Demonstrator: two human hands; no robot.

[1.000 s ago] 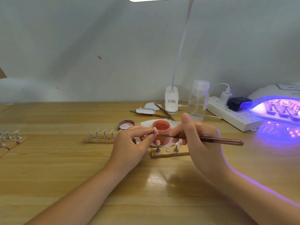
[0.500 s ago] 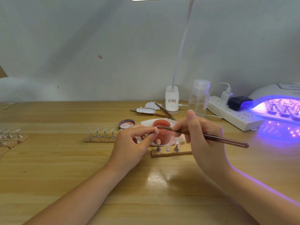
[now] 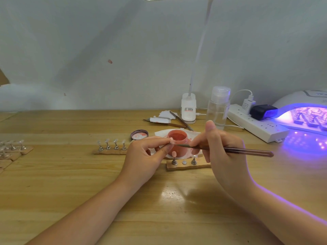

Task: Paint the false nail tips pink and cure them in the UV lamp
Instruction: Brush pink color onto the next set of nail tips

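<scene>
Head view, and I take the pink gel pot as my landmark, reading left to right. Far to its left, at the worktop edge, sit wooden strips with clear tips on stands; nearer, just left of the pot, another strip carries four clear tips, unpainted as far as I can tell, presumably queued for colour. The pot's lid lies just behind-left, inner face up. My left hand is narrowed to a pinch, thumb and forefinger holding a single nail tip right at the pot's left rim, I judge so the loaded brush has the shortest trip. Just in front of the pot, a short strip holds one pink tip, a bare disc and another stand. My right hand grips the brush like a pen, its tip reaching across the pot's front toward the pinched nail. Well to the right, the UV lamp glows violet with strips inside. Against half a second ago, the brush has dropped from the pot's mouth and levelled toward the nail; the left hand has barely moved.
</scene>
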